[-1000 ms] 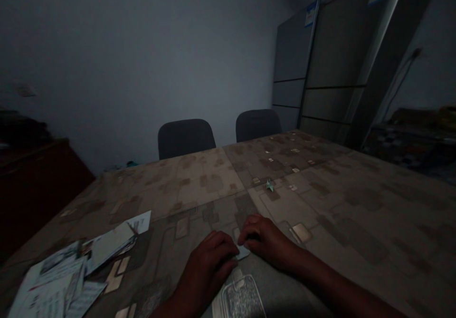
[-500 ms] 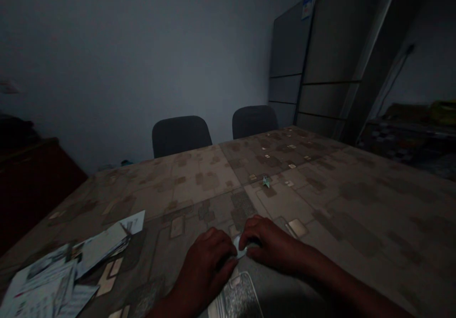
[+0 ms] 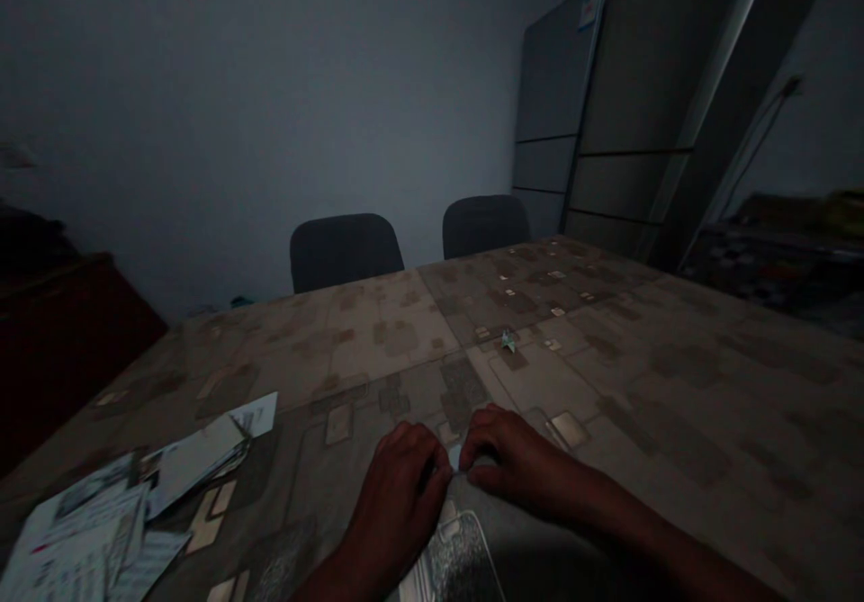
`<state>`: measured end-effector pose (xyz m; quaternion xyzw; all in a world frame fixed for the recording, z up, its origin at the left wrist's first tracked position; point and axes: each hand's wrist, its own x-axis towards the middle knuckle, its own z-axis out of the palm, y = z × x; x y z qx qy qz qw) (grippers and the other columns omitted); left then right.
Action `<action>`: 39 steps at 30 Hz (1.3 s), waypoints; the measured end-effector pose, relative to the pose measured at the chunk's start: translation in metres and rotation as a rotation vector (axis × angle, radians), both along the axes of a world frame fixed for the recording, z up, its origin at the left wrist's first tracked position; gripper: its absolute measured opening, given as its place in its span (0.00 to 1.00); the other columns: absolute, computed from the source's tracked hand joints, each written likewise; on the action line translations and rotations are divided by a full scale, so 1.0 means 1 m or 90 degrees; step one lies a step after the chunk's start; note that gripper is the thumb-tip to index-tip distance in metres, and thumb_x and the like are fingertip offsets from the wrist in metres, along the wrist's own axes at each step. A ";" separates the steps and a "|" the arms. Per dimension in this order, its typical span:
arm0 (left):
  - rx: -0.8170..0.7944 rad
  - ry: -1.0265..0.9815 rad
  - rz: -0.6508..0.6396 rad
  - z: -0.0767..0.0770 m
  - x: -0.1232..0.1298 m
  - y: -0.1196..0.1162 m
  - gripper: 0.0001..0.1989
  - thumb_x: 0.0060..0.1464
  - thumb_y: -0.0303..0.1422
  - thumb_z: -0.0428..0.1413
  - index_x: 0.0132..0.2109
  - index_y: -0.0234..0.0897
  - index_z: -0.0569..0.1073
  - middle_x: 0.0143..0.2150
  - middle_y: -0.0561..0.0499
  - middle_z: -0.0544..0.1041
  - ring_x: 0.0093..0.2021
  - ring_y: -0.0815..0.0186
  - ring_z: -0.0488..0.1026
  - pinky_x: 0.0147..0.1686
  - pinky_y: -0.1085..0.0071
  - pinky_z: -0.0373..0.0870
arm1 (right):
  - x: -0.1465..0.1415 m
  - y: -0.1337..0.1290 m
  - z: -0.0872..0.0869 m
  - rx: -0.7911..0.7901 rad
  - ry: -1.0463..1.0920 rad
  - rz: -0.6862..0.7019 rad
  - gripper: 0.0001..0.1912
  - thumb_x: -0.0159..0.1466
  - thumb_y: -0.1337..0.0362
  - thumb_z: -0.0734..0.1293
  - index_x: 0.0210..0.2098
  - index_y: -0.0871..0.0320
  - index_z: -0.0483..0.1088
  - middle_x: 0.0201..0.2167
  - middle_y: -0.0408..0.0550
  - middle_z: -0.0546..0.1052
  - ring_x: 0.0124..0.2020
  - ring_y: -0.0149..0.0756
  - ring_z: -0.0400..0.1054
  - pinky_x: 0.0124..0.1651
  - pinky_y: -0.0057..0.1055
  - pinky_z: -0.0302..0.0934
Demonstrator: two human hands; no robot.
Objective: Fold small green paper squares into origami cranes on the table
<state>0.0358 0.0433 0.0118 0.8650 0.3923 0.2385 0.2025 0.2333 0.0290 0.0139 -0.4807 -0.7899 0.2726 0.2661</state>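
A small pale piece, which looks like paper point(image 3: 455, 458), shows between my two hands just above the patterned tabletop. My left hand point(image 3: 409, 485) pinches its left side with thumb and forefinger. On the other side, the fingertips of my right hand point(image 3: 506, 453) close on its right edge. Most of the piece is hidden by my fingers, so its full shape cannot be made out. Farther off on the table stands a tiny greenish folded paper figure point(image 3: 508, 341), apart from both hands.
Loose papers and cards point(image 3: 195, 462) lie piled at the table's left. Two dark chairs point(image 3: 347, 251) stand along the far edge, before a wall. A tall cabinet point(image 3: 550, 116) rises at the back right. The tabletop point(image 3: 391, 336) has a patterned cover.
Both hands have drawn slightly closer in their pinch, and less of the pale piece shows between them. The whole view has shifted a little.
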 end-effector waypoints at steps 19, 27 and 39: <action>-0.022 -0.022 -0.090 -0.003 -0.010 0.019 0.03 0.55 0.27 0.59 0.34 0.39 0.72 0.36 0.51 0.71 0.41 0.60 0.68 0.41 0.64 0.62 | -0.011 -0.004 0.001 0.009 -0.007 -0.076 0.07 0.56 0.75 0.67 0.27 0.58 0.75 0.30 0.44 0.75 0.39 0.38 0.67 0.43 0.32 0.55; -0.013 0.035 -0.077 0.005 -0.006 0.019 0.03 0.55 0.27 0.58 0.33 0.38 0.72 0.35 0.52 0.71 0.40 0.61 0.68 0.42 0.65 0.62 | -0.015 -0.003 0.001 0.015 -0.025 -0.095 0.07 0.56 0.74 0.67 0.25 0.58 0.74 0.28 0.45 0.75 0.38 0.39 0.67 0.41 0.33 0.54; -0.013 0.098 -0.068 0.012 -0.002 0.025 0.04 0.54 0.26 0.56 0.31 0.38 0.72 0.34 0.51 0.72 0.38 0.60 0.68 0.39 0.65 0.62 | -0.018 -0.002 0.001 0.013 -0.061 -0.115 0.06 0.55 0.74 0.67 0.25 0.59 0.73 0.29 0.44 0.75 0.38 0.39 0.67 0.42 0.35 0.51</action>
